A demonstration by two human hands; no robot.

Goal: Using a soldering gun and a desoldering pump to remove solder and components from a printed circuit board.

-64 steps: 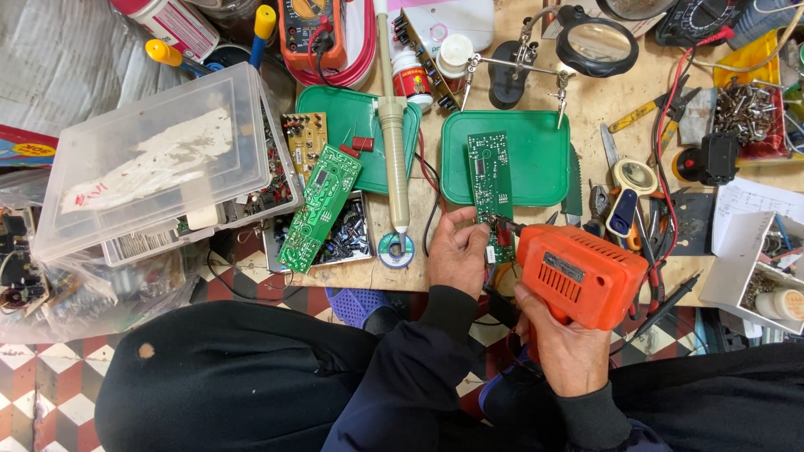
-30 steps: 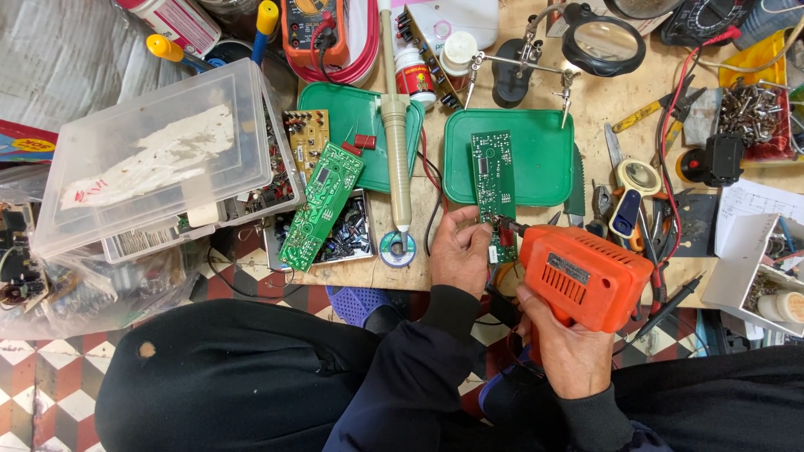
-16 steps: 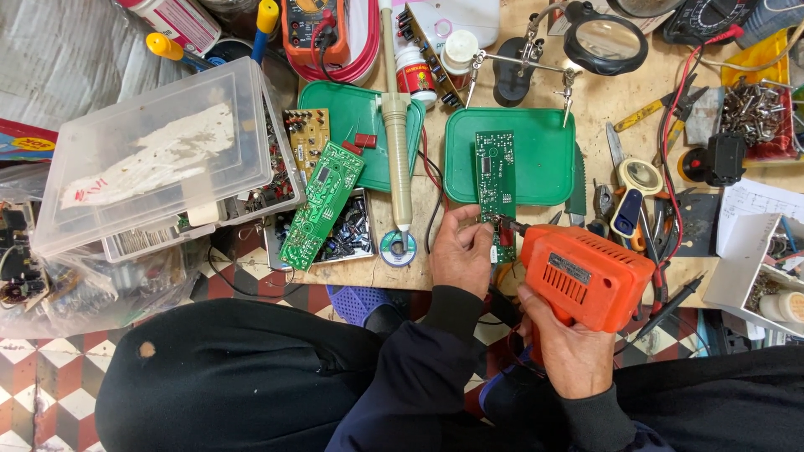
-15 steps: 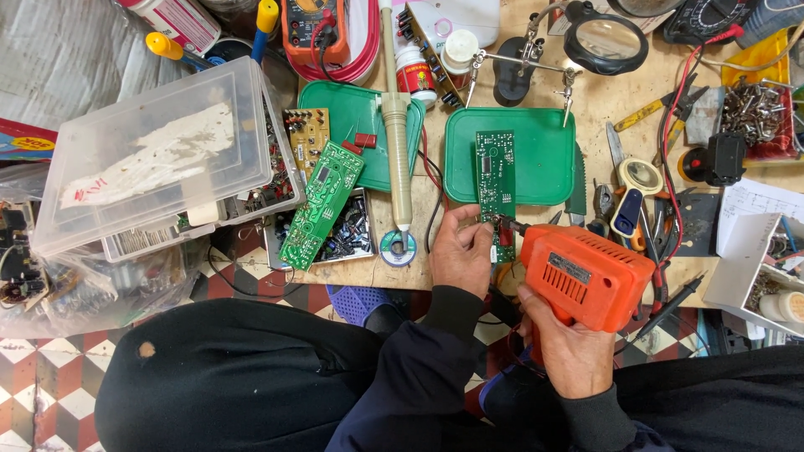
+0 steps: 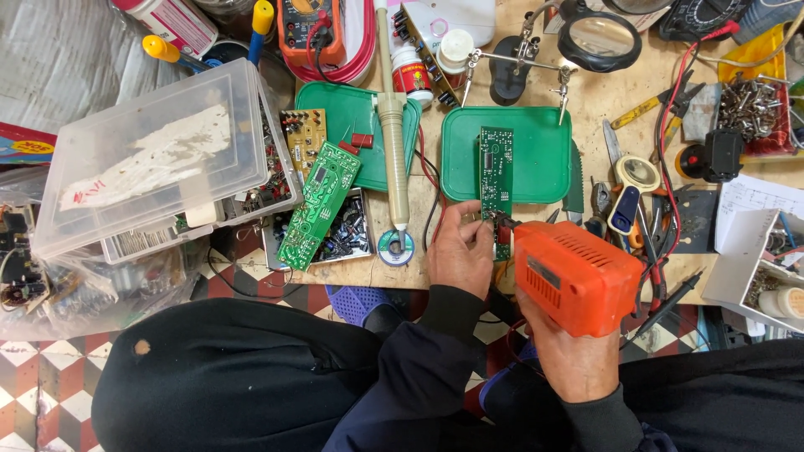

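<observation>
Gripping an orange soldering gun (image 5: 576, 276), right hand (image 5: 571, 356) clamped; left hand (image 5: 461, 254) pinching narrow green circuit board (image 5: 496, 180).

Cluttered wooden workbench (image 5: 586, 218), red-and-white patterned tile floor (image 5: 33, 377), even light

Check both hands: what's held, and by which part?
Right hand grips the orange soldering gun by its handle, below the body. Left hand pinches the narrow green circuit board at its near end.

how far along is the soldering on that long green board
Done: long green board sits over the right green tray.
In hand: left hand steadies its near end; right hand grips the orange soldering gun, tip at the board.
Left: joints are too small to judge; a second board lies untouched.
</observation>
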